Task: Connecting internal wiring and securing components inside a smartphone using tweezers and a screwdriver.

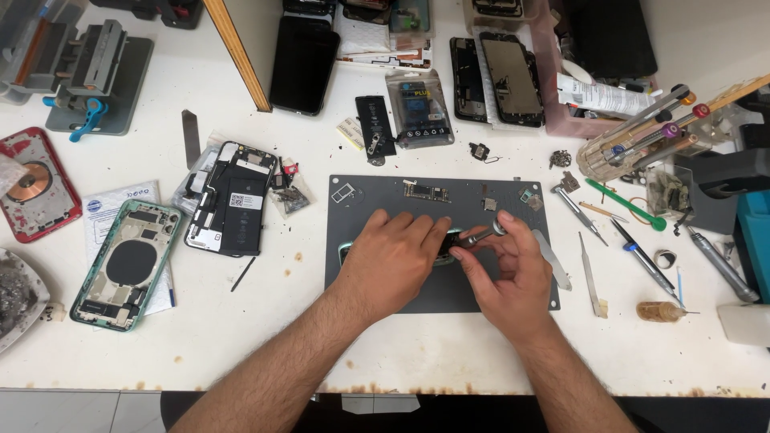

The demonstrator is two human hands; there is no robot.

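My left hand (395, 258) lies palm down over a green-edged phone body (343, 252) on the dark grey work mat (377, 301), pressing and steadying it. Most of the phone is hidden under both hands. My right hand (513, 269) pinches a silver-handled screwdriver (484, 236) between thumb and fingers, with its tip pointed left at the phone near my left fingertips. On the mat's far part lie a small circuit board (427, 192) and a few tiny loose parts (345, 192).
A green phone shell (128, 263) and an opened black phone (233, 199) lie left. A red phone back (30, 184) sits at the far left. Tweezers (592, 277), screwdrivers (646, 261) and a tool holder (634, 136) are on the right; batteries (374, 124) and phones (513, 78) lie behind.
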